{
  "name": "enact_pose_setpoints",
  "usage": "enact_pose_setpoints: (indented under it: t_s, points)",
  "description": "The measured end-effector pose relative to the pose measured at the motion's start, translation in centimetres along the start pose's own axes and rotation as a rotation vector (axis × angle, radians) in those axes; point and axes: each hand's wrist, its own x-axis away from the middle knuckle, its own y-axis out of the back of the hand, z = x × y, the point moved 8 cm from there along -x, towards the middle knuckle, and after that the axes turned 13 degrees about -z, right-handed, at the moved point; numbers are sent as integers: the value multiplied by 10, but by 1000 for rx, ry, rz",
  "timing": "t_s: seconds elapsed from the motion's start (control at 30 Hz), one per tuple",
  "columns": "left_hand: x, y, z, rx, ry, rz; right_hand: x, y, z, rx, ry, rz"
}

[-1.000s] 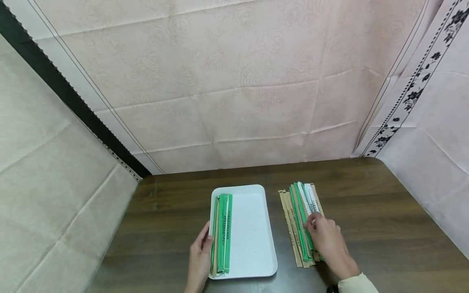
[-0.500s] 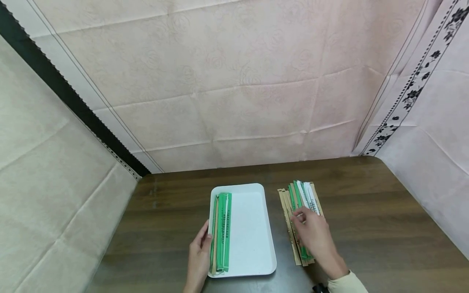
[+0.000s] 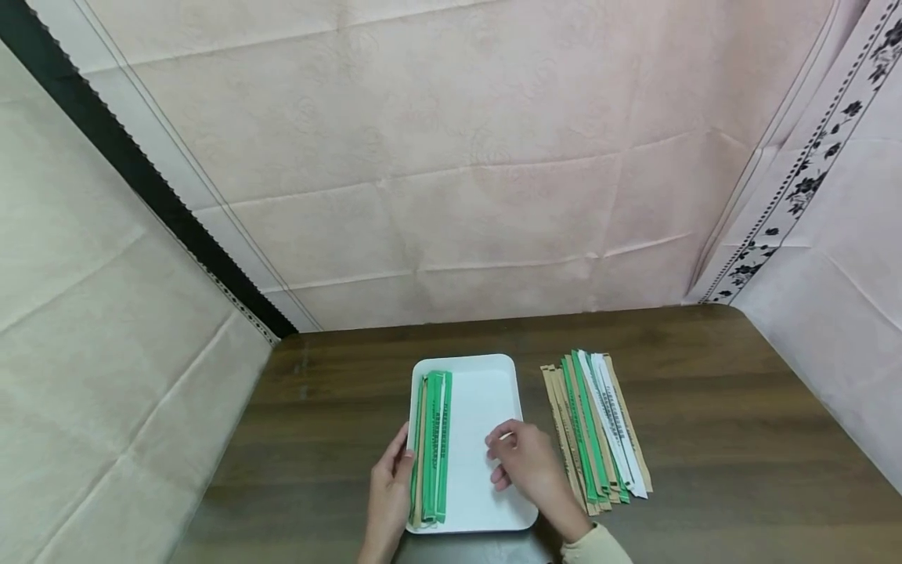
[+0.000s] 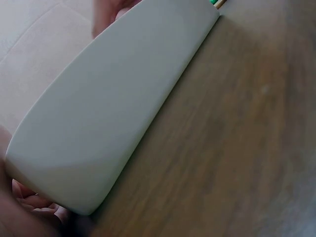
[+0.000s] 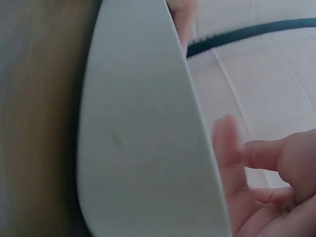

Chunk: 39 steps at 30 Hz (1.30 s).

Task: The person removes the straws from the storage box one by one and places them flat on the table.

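A white rectangular tray (image 3: 486,470) lies on the table, with long thin green packets (image 3: 435,446) and a tan one along its left side. My left hand (image 3: 386,493) grips the tray's left edge, thumb at the rim beside the packets. Over the tray's right half hovers my right hand (image 3: 524,462), fingers loosely bent and nothing visible between them. The right wrist view shows its thumb and index finger (image 5: 229,143) beside the tray's outer wall (image 5: 143,128). To the right lies a fanned row of tan, green and white packets (image 3: 595,431).
The dark wooden table (image 3: 338,407) extends around the tray and the fanned packets. Pale cloth walls stand at the back (image 3: 451,196), left (image 3: 127,313) and right, the right one bordered by a black floral band (image 3: 796,196).
My right hand has moved left from the fanned packets to above the tray, uncovering the white packets. The left hand stays at the tray's edge.
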Motion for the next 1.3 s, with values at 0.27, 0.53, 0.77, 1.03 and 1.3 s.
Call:
enact_pose_setpoints:
  t_s: [0.27,0.53,0.77,1.03,1.3]
  points:
    - [0,-1,1,-12,-2,7,6,-46,-5,-80,-67,135]
    - [-1,0,-3,-7,-40,8,0,-67,-8,6,-71,109]
    - [-1,0,-1,-10,-45,19,1,-77,-6,122,-35,53]
    - [1,0,-2,2,-58,29,2,-81,-3,212,28,23]
    - [0,1,-1,-2,-45,24,-1,-83,-3,265,62,16]
